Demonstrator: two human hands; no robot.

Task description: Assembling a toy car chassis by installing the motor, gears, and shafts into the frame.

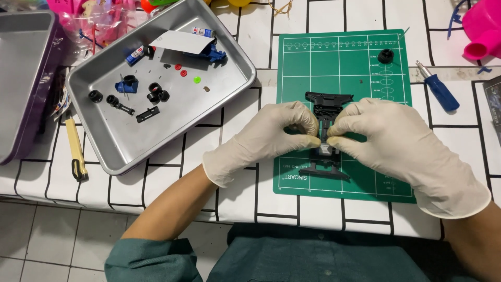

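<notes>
Position: worn on head, above near edge of white black-gridded table (pixel 245 31).
Direction: steeply downward, away from body.
Nearness: close, within arm's reach.
Coverage: table's near edge to far side.
Overlap: single view only.

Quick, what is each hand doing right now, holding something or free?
Left hand: fingers pinched on the black toy car chassis, from its left side.
Right hand: fingers pinched on the same chassis, from its right side.

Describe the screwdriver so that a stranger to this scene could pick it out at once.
Start at the green cutting mat on the white, black-gridded table. Look just past its upper right edge, right of the small black wheel on the mat. The screwdriver lies there at a slant: a stubby blue handle with a silver tip, unlike the pink plastic object above it.
</notes>
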